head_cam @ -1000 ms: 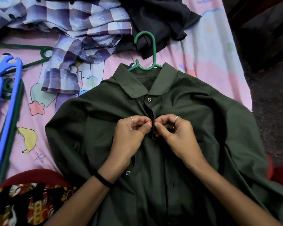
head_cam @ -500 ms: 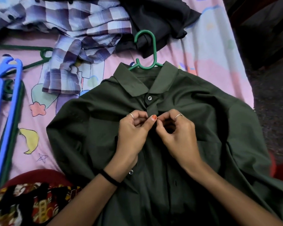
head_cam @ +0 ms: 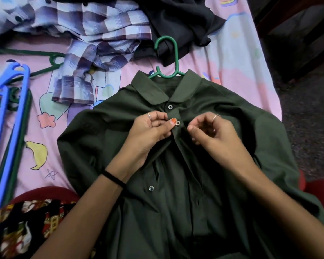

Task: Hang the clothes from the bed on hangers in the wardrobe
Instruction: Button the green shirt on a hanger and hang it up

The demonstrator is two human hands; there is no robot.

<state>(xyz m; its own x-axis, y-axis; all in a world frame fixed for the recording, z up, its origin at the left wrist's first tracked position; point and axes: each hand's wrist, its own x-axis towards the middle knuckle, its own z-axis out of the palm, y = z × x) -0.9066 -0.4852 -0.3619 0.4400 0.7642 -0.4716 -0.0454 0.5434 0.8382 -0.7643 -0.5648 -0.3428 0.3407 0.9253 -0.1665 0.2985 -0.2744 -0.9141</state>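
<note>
Near edge: red-and-black patterned cloth (head_cam: 24, 227) at near left, cut off by the frame.

Centre: dark green button-up shirt (head_cam: 185, 184) lies flat on the bed, already on a green plastic hanger (head_cam: 168, 58); only hook and neck show past the collar. Top collar button and second button (head_cam: 178, 123) look fastened. Lower button (head_cam: 151, 188) sits open, placket gaping below.

Left hand (head_cam: 150, 131) pinches the placket edge right beside the second button, thumb touching it. Right hand (head_cam: 211, 131) sits just right of the placket, fingers curled; can't tell if it pinches fabric or holds nothing.

Left: blue plastic hangers (head_cam: 9, 109) and dark green hangers (head_cam: 22, 53), unused, on the pink cartoon-print bedsheet (head_cam: 232, 62).

Far: purple-and-white checked shirt (head_cam: 94, 43) and black garment (head_cam: 180, 17), both crumpled, no hanger.

Progress, my read: early. One shirt on a hanger and partly buttoned, nothing in the wardrobe yet; at least two garments left.

Not visible: wardrobe itself, hanger shoulders under the shirt, shirt hem. Dark area at far right too dim to identify.
</note>
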